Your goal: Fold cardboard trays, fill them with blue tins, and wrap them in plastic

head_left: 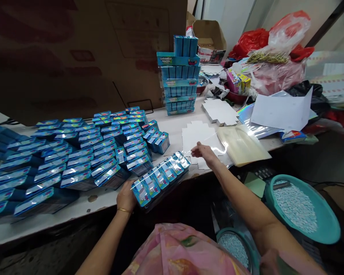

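Note:
My left hand (126,196) grips the near left end of a row of blue small boxes (159,176), standing side by side at the table's front edge. A glossy clear covering lies over their tops. Just beyond the row's right end, my right hand (202,152) has its fingers drawn together at a sheet of clear plastic film (215,140), whose edges show only as thin glints. Under that hand lies a flat white die-cut card (196,133).
Many blue boxes (83,152) fill the table's left side. Stacked display packs (179,82) stand at the back. On the right are white card blanks (220,111), a clear film stack (242,145) and plastic bags (281,68). Teal basins (329,225) of small pale pieces sit below.

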A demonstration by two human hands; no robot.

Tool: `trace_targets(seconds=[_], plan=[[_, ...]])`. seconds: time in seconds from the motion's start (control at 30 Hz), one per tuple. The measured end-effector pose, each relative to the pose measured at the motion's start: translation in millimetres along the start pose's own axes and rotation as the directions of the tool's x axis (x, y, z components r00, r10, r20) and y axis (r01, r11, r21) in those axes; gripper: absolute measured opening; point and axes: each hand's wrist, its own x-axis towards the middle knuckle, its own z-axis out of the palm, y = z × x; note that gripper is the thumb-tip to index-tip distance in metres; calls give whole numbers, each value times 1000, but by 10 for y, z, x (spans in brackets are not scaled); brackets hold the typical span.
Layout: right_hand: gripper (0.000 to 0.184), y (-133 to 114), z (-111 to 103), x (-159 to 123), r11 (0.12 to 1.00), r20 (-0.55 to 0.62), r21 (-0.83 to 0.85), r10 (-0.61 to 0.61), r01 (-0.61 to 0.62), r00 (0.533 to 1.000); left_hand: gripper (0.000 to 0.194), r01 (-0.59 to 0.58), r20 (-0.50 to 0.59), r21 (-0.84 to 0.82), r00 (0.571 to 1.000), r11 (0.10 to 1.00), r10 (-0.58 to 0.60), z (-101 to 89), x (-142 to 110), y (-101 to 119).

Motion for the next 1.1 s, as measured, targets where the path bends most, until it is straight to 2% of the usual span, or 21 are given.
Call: trace_targets(seconds=[0.07,0.1,0.2,0.37,0.5,0.67,0.73,0.77,0.83,0.87,0.93,1.0,1.1], plan=[[52,64,68,-37,995,139,3,100,-102,985,20,72,13,62,997,995,-73,-13,-32,85],[53,100,102,-55,989,161,12,141,-145,977,19,102,20,94,994,990,-105,-22,-53,139],[50,207,159,-89,974,140,66,205,-216,969,17,150,36,178,987,972,-159,-50,-97,305],[42,275,97,-124,973,104,136,175,-189,979,20,217,38,312,970,925,-241,-111,-38,482],[33,223,9,-220,972,124,144,171,-188,977,22,238,91,305,957,922,-277,-152,52,563],[26,212,-50,-265,981,132,88,159,-172,978,23,297,105,173,942,939,-318,-132,85,534],[27,225,-66,-228,984,138,96,135,-149,981,23,355,35,59,933,933,-357,-130,42,480],[29,228,-74,-201,986,135,99,118,-132,984,23,395,-14,-63,918,917,-396,-140,7,457],[35,214,-90,-145,992,110,88,80,-89,991,28,433,-63,-405,865,805,-497,-188,-84,440],[36,196,-97,-119,995,93,73,62,-69,994,33,422,-43,-567,843,708,-537,-225,-131,450],[35,141,-105,-79,999,67,32,34,-36,997,41,381,43,-769,832,514,-553,-317,-213,498],[33,75,-102,-55,1000,72,-16,26,-25,997,41,369,115,-840,837,398,-534,-412,-265,565],[27,-6,-75,-49,997,123,-79,26,-17,992,38,418,210,-836,843,357,-495,-520,-293,651]])
